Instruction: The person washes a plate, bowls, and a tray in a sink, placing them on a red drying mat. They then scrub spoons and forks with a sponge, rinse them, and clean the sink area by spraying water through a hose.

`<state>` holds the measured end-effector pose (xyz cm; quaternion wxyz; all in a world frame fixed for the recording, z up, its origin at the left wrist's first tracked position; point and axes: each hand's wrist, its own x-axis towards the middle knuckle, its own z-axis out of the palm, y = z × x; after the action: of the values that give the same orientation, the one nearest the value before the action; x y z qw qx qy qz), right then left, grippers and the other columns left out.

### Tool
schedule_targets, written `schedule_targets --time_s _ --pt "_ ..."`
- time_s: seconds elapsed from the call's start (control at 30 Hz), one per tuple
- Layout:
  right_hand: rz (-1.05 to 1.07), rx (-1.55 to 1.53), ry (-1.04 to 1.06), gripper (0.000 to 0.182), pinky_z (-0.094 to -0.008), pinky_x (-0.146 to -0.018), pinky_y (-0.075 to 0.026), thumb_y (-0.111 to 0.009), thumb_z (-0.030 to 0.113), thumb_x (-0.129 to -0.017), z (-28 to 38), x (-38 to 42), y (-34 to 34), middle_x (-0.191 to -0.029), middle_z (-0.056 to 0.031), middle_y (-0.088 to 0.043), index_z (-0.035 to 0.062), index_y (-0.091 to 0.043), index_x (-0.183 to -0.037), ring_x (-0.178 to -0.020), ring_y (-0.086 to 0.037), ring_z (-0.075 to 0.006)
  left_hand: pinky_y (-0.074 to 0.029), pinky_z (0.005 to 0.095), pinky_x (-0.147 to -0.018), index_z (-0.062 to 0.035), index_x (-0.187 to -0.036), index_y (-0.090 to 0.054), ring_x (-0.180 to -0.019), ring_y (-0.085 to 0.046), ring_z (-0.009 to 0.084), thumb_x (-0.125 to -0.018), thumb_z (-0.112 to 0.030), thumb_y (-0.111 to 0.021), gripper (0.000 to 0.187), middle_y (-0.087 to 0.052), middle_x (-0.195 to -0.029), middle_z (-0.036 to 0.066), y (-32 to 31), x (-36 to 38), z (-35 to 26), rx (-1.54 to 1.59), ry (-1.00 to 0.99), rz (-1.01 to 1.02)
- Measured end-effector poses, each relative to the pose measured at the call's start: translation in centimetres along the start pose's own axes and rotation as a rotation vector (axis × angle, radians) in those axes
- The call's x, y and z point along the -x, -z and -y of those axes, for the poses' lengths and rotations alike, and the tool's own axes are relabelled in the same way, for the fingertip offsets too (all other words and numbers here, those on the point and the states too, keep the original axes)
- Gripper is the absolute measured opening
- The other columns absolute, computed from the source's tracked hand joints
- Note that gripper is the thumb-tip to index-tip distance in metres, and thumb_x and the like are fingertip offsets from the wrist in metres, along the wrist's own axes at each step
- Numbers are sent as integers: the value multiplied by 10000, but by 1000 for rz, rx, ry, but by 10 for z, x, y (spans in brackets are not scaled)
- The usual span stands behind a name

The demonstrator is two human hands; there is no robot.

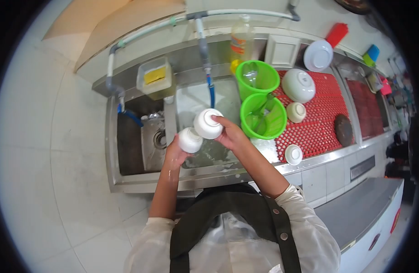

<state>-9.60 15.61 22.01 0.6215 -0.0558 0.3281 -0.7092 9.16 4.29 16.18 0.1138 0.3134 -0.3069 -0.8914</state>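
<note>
Over the water-filled sink basin (218, 157), my left hand (174, 152) is closed around a small white bowl (190, 140). A second white bowl (208, 123) is gripped by my right hand (230, 135), its thumb lying across the base. Both bowls show their undersides and appear to touch or nearly touch each other. Just right of my right hand stands a green basket (264, 116) with clear glassware and utensils in it. Behind it is another green basket (258, 76) with a glass inside. Some fingers are hidden behind the bowls.
On the red perforated mat (319, 113) sit a large upturned bowl (298, 85), smaller upturned bowls (296, 112) and a dark round object (343, 130). A plastic tub (155, 79) holds a yellow sponge (155, 75). A blue hose (212, 94) hangs over the basin; a bottle (242, 38) stands behind.
</note>
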Motion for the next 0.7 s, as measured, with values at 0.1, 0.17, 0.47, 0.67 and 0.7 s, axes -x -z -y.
schedule_targets --time_s 0.1,0.17,0.47,0.67,0.7 --pt "52 -326 -31 363 -367 -852 -427 -552 195 -796 22 18 -1 -1034 -100 -552 2 -465 -1091 -966 -537 -217 -361 471 -898 -35 -1206 -381 -1104 -431 288 -888 -304 -348 418 -439 -1213 123 -16 -11 11 127 -125 157" --pt "-9 -246 66 347 -382 -851 -418 -548 199 -801 54 44 -2 -1055 -100 -537 12 -478 -1084 -955 -535 -215 -323 465 -934 -86 -1157 -440 -1101 -436 275 -890 -292 -329 355 -475 -1179 103 -38 -7 13 257 -51 11" --pt "-1101 889 402 492 -306 -557 -420 -544 487 -745 201 94 199 -685 -119 -597 1 -617 -770 -586 -546 -179 -346 449 -912 -20 -1157 -427 -1091 -447 273 -876 -292 -365 395 -459 -1193 126 -192 15 -29 204 -84 123" --pt "-1224 1273 276 597 -415 -770 -413 -524 540 -720 178 66 308 -911 -233 -584 -17 -611 -917 -874 -562 -325 -353 427 -907 -21 -1150 -426 -1048 -478 252 -809 -334 -502 469 -501 -1126 125 -316 -50 -13 20 -29 244" --pt "-1214 1261 272 597 -415 -770 -413 -524 540 -720 176 64 312 -911 -233 -584 -17 -611 -917 -874 -562 -325 -366 422 -896 -28 -1135 -439 -1031 -491 243 -801 -297 -524 437 -515 -1105 118 -339 -61 -7 -74 -52 279"
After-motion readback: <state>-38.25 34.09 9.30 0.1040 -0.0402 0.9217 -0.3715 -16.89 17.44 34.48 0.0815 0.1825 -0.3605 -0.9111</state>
